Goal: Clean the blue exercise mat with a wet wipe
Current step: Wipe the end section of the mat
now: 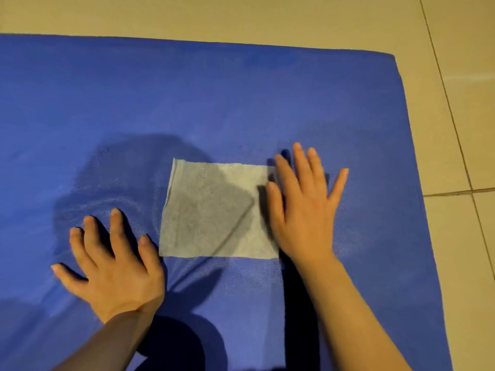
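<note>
Nearest, two bare forearms reaching in from the near edge, dark shadows pooled between them on the blue exercise mat (241,97).

Left hand (112,266) lying palm down on the mat, near left, fingers spread and slightly bent at the knuckles, fingertips pressed to the blue surface. Grip apart, nothing held. Thumb tip just beside the near left corner of the wet wipe (214,210); contact with the wipe not clear.

Right hand (302,210) a little farther and to the right, palm down, fingers straight and fanned out. Grip apart here too, nothing pinched. Thumb side of the hand laid over the right edge of the wipe, the rest of the palm and the little finger on bare mat beyond it.

Wet wipe between the two hands, spread flat as a pale rectangle on the middle of the mat, its left edge slightly curled up, a dark shadow falling across most of it.

Around and to the left of the wipe, a broad rounded shadow on the mat, with a faint pebbled sheen to the surface there.

Farther off, plain blue mat running to its far edge and its far right corner.

Beyond the mat, beige tiled floor (460,129) along the far side and down the right, with thin dark grout lines crossing on the right.
</note>
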Tool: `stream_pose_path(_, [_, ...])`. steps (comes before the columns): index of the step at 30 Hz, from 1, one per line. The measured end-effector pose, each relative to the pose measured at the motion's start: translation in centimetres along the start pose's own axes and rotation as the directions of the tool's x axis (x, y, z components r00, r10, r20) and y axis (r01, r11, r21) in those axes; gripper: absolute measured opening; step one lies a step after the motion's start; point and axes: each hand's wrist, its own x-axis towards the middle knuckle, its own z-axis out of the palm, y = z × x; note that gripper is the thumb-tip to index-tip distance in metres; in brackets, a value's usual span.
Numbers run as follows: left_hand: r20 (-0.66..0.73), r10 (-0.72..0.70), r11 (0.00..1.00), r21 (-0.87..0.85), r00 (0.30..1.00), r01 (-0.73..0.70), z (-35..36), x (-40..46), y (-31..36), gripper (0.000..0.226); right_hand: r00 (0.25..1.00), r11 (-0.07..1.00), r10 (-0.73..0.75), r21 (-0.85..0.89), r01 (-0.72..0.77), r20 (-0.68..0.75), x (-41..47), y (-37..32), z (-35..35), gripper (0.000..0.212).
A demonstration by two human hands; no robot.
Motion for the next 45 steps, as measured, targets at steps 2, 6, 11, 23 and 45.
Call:
stream_pose_path(2, [-0.01,0.003,1.0,-0.005,1.0,-0.003,-0.1,0.1,-0.1,0.058,0.958,0.958,0.285,-0.021,-0.285,0.012,0.7,4.9,-1.0,0.053])
stream_pose_path(6, [-0.029,0.002,1.0,-0.004,1.0,-0.002,0.1,-0.1,0.0,0.056,0.901,0.9,0.43,-0.056,-0.433,-0.053,1.1,8.9,-1.2,0.059])
stream_pose_path(11, [-0.033,-0.009,1.0,0.013,0.999,0.01,0.1,-0.1,0.0,0.056,0.892,0.893,0.441,-0.049,-0.447,-0.093,1.0,8.9,-0.8,0.063])
stream_pose_path(23, [0.088,-0.249,0.919,-0.292,0.964,0.264,-4.3,1.9,3.4,0.068,0.894,0.896,0.435,-0.052,-0.442,-0.103,1.0,9.3,-0.3,0.06])
stream_pose_path(45, [0.157,-0.183,0.983,0.056,0.971,0.176,0.9,3.8,8.0,0.079,0.892,0.895,0.441,-0.033,-0.445,-0.097,1.0,9.6,0.1,0.061])
